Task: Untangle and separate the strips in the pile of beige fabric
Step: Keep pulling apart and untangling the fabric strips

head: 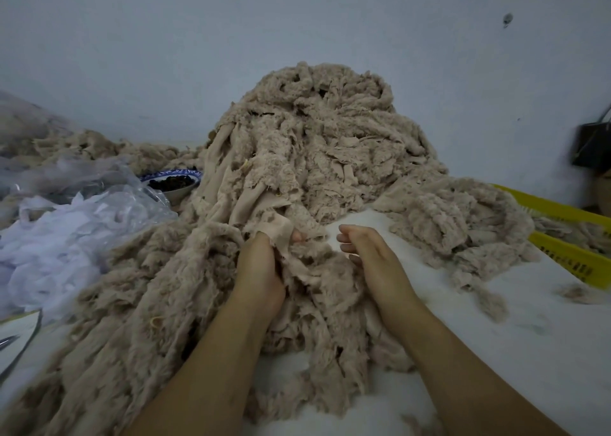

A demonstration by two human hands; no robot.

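The head view shows a pile (314, 144) of beige strips heaped high at the far edge of the counter (496, 353), against the wall. It spills toward the near edge, around both forearms. The left hand (261, 270) is buried at the foot of the pile, its fingers curled round a smooth strip (277, 230) that runs up into the heap. This looks like a grip meant to anchor one strip so it can be traced and drawn free of its neighbours. The right hand (370, 253) hovers just beside it over bare counter, fingers loosely curled and, as far as shows, holding nothing. It is probably poised to take hold of the tangle opposite the left.

A lower clump (456, 217) lies toward the right edge, next to a yellow crate (568, 257), perhaps for sorted pieces. More beige fabric (132, 303) is spread toward the left edge. Beyond it lie white scraps (49, 247), a clear plastic bag (82, 184) and a blue-rimmed bowl (172, 180) with dark contents, touching the pile's left flank. Most of the pile looks unsorted.
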